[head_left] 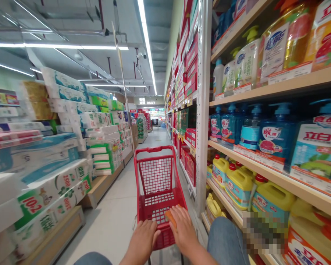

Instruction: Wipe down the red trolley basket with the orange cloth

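Observation:
A small red shopping cart point(157, 184) stands in a shop aisle straight ahead of me, with nothing visible in its basket. My left hand point(143, 235) rests on the near edge of the cart, fingers curled over the rim. My right hand point(183, 230) lies beside it on the cart's handle end, fingers closed over a small orange thing point(170, 217) that I cannot make out. My knees in blue jeans show at the bottom of the view.
Shelves on the right point(264, 173) carry blue pump bottles point(276, 136) and yellow jugs point(237, 184) of detergent. Stacked packs of tissue paper point(68, 147) line the left on low wooden platforms. The pale aisle floor point(118, 213) runs ahead towards a far sign.

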Demonstrator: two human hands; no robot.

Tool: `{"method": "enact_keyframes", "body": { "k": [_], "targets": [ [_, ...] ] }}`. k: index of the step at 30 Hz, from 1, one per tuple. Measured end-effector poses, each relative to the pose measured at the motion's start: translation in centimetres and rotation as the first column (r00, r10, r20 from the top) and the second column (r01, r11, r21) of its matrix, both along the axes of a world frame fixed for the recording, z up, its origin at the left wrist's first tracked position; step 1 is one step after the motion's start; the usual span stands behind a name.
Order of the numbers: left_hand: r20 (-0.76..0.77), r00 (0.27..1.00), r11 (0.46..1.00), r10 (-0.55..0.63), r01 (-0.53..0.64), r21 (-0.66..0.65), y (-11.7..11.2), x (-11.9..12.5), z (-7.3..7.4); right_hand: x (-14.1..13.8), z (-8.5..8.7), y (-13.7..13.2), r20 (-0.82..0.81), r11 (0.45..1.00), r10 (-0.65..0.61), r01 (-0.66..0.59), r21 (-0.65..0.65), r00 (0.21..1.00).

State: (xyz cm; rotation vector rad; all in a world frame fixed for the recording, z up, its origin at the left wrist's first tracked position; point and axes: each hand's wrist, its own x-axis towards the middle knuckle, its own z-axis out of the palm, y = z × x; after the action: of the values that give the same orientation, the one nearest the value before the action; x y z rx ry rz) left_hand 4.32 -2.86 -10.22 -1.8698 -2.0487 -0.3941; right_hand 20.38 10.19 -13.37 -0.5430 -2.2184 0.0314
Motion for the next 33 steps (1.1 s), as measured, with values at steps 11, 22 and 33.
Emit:
{"method": "enact_keyframes", "body": {
  "k": [11, 22, 33],
  "targets": [
    [0.029, 0.996, 0.993, -0.09, 0.092, -0.077, 1.9, 1.4, 1.4, -1.0, -0.7, 0.1, -0.009, 1.0, 0.008, -0.008, -0.007, 1.0],
    [0.013, 0.98, 0.976, -0.199, 0.199, -0.087, 2.7, 1.0, 2.1, -0.8, -0.8, 2.1, -0.1, 0.995, -0.085, 0.079, -0.058, 0.991],
    [-0.001, 0.994, 0.994, -0.107, 0.107, 0.032, 5.1, -1.2, 1.6, -2.3, -1.2, 1.6, -0.115, 0.965, -0.199, 0.175, -0.195, 0.973]
  ]
}}
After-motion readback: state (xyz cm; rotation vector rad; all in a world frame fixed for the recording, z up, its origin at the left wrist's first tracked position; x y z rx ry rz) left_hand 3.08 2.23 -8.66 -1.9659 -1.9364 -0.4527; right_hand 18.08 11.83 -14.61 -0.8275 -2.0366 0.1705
